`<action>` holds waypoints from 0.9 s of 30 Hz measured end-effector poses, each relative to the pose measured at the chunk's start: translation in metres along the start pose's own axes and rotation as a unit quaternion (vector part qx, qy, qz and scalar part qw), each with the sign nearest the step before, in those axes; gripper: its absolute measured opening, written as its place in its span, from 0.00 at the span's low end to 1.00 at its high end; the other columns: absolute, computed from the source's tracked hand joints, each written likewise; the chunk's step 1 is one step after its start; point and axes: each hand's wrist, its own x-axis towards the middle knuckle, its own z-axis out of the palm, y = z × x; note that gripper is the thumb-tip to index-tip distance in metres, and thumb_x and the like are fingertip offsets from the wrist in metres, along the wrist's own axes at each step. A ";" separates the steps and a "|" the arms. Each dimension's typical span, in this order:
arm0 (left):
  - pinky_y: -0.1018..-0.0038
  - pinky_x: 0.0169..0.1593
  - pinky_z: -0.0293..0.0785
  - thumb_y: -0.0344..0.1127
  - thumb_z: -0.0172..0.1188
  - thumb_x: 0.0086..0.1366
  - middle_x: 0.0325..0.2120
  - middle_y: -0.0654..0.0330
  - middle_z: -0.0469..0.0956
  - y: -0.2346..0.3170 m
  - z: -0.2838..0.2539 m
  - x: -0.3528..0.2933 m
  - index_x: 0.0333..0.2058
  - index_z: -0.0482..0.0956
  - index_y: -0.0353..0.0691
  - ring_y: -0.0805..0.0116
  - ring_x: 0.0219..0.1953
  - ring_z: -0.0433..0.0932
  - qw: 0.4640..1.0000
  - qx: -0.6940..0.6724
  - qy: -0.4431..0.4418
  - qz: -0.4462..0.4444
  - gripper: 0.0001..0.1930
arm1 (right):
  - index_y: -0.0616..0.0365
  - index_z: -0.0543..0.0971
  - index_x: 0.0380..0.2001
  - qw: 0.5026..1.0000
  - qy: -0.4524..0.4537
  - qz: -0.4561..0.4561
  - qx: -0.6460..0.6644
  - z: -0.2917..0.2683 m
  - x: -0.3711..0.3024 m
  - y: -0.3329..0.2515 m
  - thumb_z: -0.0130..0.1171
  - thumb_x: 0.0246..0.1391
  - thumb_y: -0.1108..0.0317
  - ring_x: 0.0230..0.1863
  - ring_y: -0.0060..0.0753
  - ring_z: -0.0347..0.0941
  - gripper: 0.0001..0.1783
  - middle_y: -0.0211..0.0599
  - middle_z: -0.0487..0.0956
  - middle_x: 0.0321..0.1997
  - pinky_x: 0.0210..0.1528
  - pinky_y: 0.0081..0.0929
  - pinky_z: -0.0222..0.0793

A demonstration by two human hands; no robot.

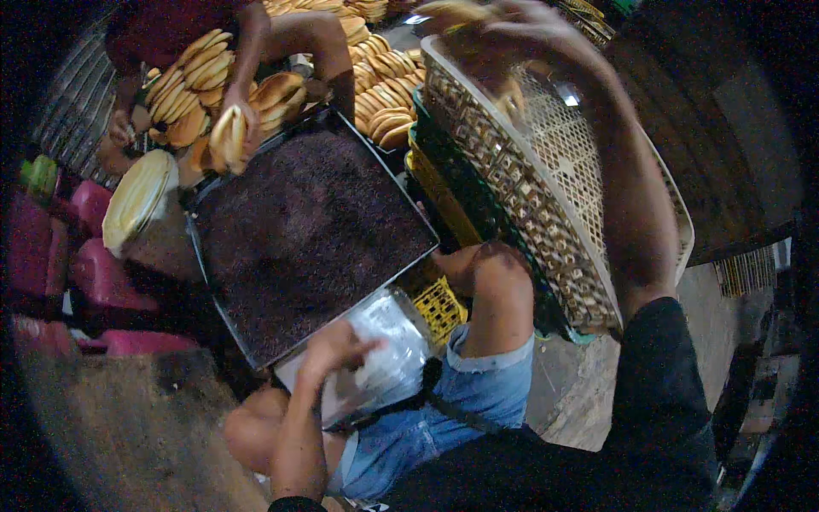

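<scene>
My left hand (334,350) is over a shiny silver sheet or flat tray (384,375) across my lap. It is slightly blurred, a finger stretched to the right, with nothing seen in it; I cannot tell whether it touches the metal. My right arm reaches up over a cream plastic basket (554,166), and my right hand (512,34) is smeared by motion at the top. A blurred bread roll (452,13) shows at its fingers, but the grip is unclear. In front of me lies a large square tray (311,222) of dark purple-brown crumbly stuff.
Across the tray, a co-worker's hand (247,119) holds split bread rolls (227,143). More rolls (388,85) are piled at the back. A round pale lid or tub (138,200) stands left of the tray, near pink plastic stools (111,277). Under the basket is a dark green crate (503,230).
</scene>
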 end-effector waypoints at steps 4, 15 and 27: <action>0.62 0.34 0.77 0.67 0.63 0.56 0.16 0.55 0.81 -0.025 0.059 0.002 0.21 0.84 0.36 0.60 0.21 0.82 0.968 0.215 0.114 0.066 0.32 | 0.56 0.75 0.53 0.841 0.209 0.225 -0.446 -0.057 -0.001 0.106 0.64 0.47 0.54 0.45 0.43 0.79 0.30 0.47 0.82 0.43 0.50 0.38 0.73; 0.71 0.23 0.71 0.48 0.66 0.62 0.15 0.58 0.79 0.052 -0.013 -0.040 0.20 0.81 0.36 0.71 0.16 0.77 0.944 -0.201 0.215 0.146 0.20 | 0.60 0.77 0.51 0.994 -0.024 0.058 -0.091 0.095 -0.005 -0.014 0.64 0.56 0.56 0.47 0.36 0.78 0.24 0.41 0.82 0.44 0.53 0.33 0.73; 0.59 0.49 0.79 0.68 0.47 0.67 0.41 0.46 0.81 0.019 -0.064 -0.027 0.46 0.78 0.32 0.54 0.42 0.82 0.555 -0.785 0.191 0.198 0.37 | 0.59 0.74 0.38 0.871 0.131 0.153 0.447 0.284 -0.106 -0.087 0.55 0.65 0.64 0.33 0.27 0.80 0.09 0.36 0.77 0.34 0.31 0.21 0.78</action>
